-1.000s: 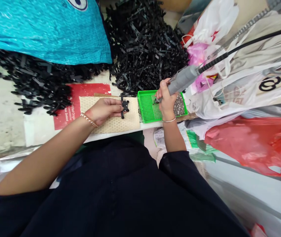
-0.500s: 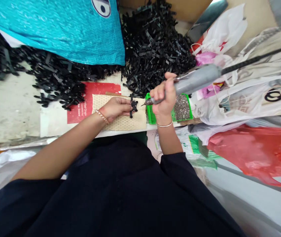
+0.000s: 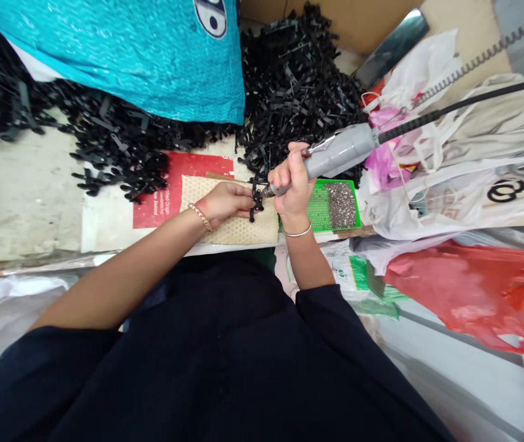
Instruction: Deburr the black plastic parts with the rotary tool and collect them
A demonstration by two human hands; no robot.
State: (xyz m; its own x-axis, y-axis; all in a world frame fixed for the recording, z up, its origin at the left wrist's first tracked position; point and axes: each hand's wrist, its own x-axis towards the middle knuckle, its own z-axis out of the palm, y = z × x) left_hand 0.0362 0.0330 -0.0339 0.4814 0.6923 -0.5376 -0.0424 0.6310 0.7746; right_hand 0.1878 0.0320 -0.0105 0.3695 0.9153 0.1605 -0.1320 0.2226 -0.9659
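Note:
My left hand [image 3: 226, 202] pins a small black plastic part [image 3: 257, 203] onto a beige honeycomb mat [image 3: 234, 230] at the table's near edge. Gripped in my right hand [image 3: 292, 184] is a grey electric screwdriver [image 3: 335, 155]; its tip meets the top of the black part. A black cable [image 3: 455, 107] runs from the tool up to the right. Just right of my right hand sits a green tray [image 3: 319, 212] holding a heap of small silver screws [image 3: 340, 204].
A large pile of black plastic parts [image 3: 289, 92] covers the back of the table and spreads left under a turquoise bag [image 3: 128, 55]. A red card [image 3: 170, 190] lies under the mat. White plastic bags [image 3: 464, 178] and a red bag [image 3: 464, 282] crowd the right side.
My right hand moved left with the screwdriver, from over the green screw tray to the black part held by my left hand. The left hand stayed on the part.

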